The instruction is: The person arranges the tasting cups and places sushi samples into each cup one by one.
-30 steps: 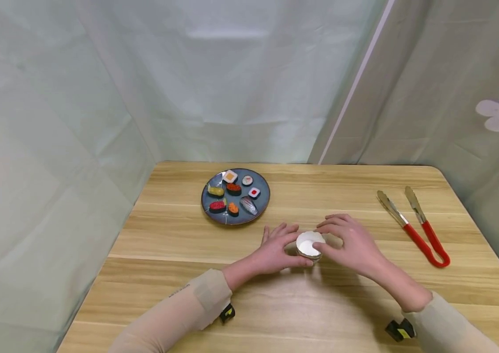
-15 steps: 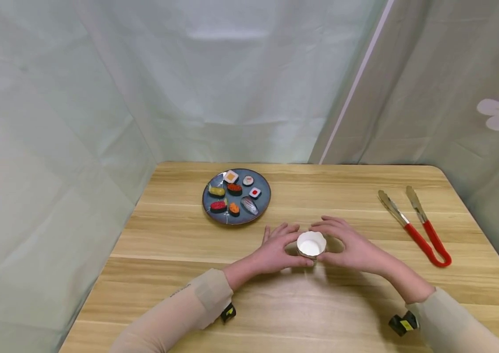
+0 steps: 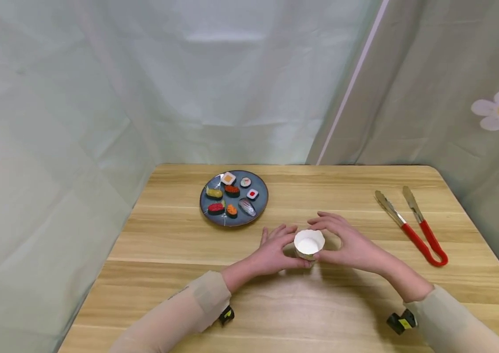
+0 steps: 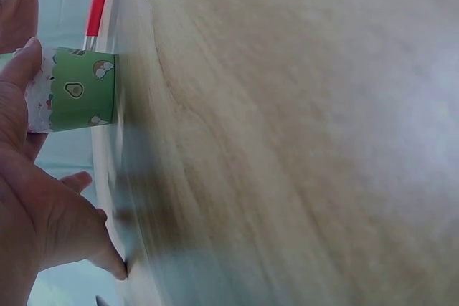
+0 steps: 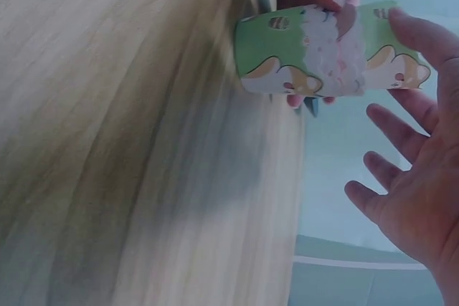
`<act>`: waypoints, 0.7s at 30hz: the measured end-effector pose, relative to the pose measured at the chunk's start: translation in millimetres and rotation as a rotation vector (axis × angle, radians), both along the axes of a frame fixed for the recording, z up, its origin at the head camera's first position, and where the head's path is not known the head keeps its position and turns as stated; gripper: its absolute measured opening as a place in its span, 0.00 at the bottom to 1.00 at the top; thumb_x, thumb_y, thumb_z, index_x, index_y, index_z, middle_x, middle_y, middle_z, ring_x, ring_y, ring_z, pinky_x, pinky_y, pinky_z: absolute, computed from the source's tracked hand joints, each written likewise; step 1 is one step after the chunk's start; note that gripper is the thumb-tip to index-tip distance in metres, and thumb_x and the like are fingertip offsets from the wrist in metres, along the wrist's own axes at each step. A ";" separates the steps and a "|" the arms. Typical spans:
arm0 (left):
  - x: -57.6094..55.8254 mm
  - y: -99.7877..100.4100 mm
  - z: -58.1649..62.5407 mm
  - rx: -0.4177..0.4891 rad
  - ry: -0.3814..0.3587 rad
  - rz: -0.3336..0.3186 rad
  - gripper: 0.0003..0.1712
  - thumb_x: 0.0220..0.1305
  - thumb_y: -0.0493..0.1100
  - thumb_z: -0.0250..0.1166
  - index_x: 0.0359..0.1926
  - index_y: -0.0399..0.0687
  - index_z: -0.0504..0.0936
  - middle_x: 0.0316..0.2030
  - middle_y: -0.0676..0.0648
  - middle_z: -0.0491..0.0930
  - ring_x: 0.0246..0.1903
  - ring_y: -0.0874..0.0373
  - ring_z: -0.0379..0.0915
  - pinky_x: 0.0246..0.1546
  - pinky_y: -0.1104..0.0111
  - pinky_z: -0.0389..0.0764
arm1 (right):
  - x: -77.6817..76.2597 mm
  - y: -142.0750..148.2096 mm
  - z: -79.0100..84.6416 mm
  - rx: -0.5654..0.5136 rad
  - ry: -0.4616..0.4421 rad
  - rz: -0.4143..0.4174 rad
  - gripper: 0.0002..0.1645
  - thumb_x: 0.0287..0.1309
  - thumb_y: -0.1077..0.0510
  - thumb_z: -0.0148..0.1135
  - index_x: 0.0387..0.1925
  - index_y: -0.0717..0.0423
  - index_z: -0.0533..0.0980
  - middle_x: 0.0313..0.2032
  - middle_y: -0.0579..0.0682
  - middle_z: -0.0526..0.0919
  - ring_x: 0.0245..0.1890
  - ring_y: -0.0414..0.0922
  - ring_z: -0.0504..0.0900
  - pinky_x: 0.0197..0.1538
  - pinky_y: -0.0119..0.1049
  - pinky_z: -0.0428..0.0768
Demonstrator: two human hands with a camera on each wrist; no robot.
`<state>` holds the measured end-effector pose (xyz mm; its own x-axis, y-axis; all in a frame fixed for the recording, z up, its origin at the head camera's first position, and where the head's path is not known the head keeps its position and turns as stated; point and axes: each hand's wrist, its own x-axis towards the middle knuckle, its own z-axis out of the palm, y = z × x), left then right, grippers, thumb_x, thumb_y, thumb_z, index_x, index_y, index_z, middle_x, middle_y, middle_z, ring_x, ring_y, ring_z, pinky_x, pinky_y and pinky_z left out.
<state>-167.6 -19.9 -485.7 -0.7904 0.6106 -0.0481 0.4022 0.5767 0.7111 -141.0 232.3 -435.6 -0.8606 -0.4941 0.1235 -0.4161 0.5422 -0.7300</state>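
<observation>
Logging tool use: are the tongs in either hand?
No: the red-handled tongs lie on the wooden table, while the left hand and right hand both touch the stacked paper cups.

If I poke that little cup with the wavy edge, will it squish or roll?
The cup would probably squish a bit, because its wall looks thin, like paper. It's likely light, being small and hollow. Its round sides could let it roll if it fell over.

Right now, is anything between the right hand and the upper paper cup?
Nothing visible: the right hand pinches the upper paper cup directly. The left hand holds the lower paper cup beneath and does not come between them.
</observation>
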 end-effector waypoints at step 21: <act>6.9 4.5 -12.5 -0.084 0.131 0.037 0.45 0.46 0.64 0.81 0.65 0.62 0.76 0.76 0.42 0.60 0.77 0.41 0.45 0.73 0.34 0.33 | -59.6 68.0 22.4 -0.046 -0.002 -0.403 0.40 0.60 0.43 0.74 0.67 0.58 0.72 0.71 0.59 0.68 0.73 0.61 0.59 0.68 0.70 0.60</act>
<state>-160.8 -15.3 -498.2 -0.8155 0.5788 0.0075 0.4656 0.6481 0.6026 -200.6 300.3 -413.2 -0.9845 -0.1109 0.1361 -0.1755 0.6284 -0.7578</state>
